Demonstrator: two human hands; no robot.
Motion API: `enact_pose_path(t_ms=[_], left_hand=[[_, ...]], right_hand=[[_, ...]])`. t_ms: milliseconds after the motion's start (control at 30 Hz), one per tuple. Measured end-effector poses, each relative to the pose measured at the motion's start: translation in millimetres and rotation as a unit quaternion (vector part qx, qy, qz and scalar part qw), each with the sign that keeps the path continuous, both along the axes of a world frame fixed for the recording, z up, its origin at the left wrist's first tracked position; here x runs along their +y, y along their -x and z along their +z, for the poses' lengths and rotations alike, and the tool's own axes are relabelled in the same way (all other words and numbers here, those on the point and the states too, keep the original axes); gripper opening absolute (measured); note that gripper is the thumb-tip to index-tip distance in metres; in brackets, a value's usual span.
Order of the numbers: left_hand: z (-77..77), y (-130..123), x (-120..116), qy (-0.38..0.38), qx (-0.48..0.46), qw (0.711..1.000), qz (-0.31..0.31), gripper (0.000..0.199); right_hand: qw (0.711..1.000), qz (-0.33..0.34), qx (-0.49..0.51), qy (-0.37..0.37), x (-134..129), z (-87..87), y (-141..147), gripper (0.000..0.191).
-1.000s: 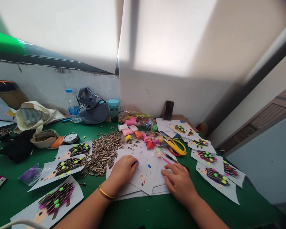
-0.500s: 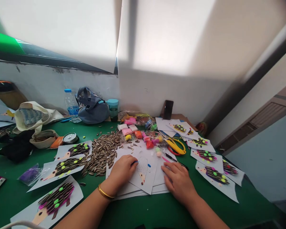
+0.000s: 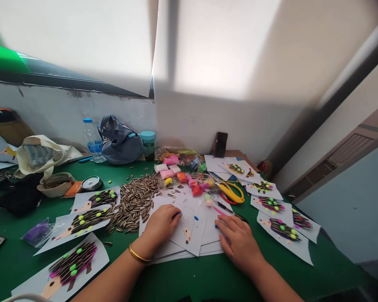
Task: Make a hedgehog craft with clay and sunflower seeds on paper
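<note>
The hedgehog sheet lies on a stack of papers, its near corner pointing towards the person, with the stack's front edge set back on the green tabletop, which shows as a wide strip between the forearms. The left hand rests over the sheet's left part, fingers bunched narrow; a blue sliver shows at their tips, though I cannot tell whether it is pinched or pressed down. A blue dot sits at the drawing's right edge, and beyond it a band of white paper leaves room before the right hand, whose fingers are loosely spread. Seeds crowd the stack's left edge; a pink strip and a black pen limit room beyond the right fingers. Since half a second ago, a blue bit has appeared at the right fingertips, its hold unclear, while the left hand stays put
</note>
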State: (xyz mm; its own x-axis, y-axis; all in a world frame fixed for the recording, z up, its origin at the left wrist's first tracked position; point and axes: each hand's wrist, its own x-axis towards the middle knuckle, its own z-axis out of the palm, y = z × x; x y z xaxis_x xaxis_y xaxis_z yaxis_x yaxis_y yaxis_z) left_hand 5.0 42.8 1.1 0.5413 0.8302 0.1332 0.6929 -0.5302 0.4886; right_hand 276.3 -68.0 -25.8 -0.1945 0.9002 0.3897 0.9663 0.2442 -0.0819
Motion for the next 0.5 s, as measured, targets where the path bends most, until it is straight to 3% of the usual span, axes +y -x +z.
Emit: enact_pose_path(t_ms=[200,500], left_hand=[[0.7,-0.7,0.0,0.003,0.001,1.000,0.001,0.024],[1.4,-0.2,-0.4,0.005,-0.004,1.000,0.002,0.024]], right_hand=[[0.999,0.016,0.020,-0.027,-4.0,2.0,-1.0,0.034],[1.000,0.017,0.012,-0.006,0.1,0.3,3.1,0.035]])
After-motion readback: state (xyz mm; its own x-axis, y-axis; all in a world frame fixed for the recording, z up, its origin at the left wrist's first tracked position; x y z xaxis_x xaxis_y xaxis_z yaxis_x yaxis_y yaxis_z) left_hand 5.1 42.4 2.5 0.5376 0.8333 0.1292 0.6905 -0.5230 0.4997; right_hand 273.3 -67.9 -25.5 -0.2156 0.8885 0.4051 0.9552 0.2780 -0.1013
